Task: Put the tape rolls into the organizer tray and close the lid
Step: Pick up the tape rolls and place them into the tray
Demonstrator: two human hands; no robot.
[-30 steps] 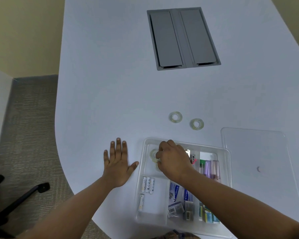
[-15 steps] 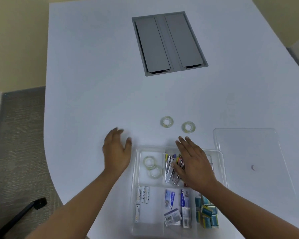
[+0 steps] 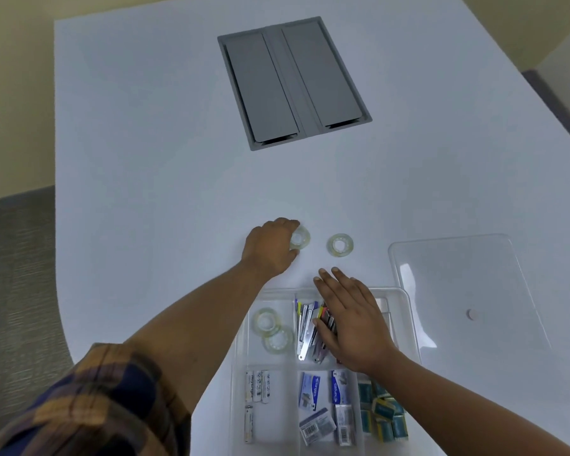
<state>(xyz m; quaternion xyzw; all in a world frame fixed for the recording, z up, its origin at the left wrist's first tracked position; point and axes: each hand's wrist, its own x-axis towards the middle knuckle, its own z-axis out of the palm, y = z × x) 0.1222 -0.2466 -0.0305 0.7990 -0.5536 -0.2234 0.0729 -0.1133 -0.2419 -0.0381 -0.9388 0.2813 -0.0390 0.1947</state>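
Tabletop [image 3: 145, 159]: white, carrying everything; a grey hatch [image 3: 293, 82] is set into it well beyond both of your hands. Lid [image 3: 464, 291]: clear, lying flat just to the outer side of your right hand, apart from the tray. Organizer tray [image 3: 405, 301]: clear and open, directly under your right hand; two tape rolls [image 3: 272, 330] already lie overlapping in its far-left compartment, between your two forearms.

Left hand [image 3: 270, 250]: curled, fingertips closing round the near tape roll [image 3: 300, 237] on the tabletop; whether the roll is lifted yet cannot be told. Right hand [image 3: 349, 320]: flat, fingers together and extended, holding nothing, hovering over the tray's pen compartment, with the second loose roll [image 3: 340, 245] just beyond its fingertips.

To do this step well, pinch the roll by its outer rim with thumb and fingers, lift it clear before travelling, and carry it back toward your wrist to the compartment with the other rolls. Let your right hand take the second roll.

Batteries [image 3: 257, 386] and small boxes [image 3: 310, 388] near your right wrist bear print too small to read.
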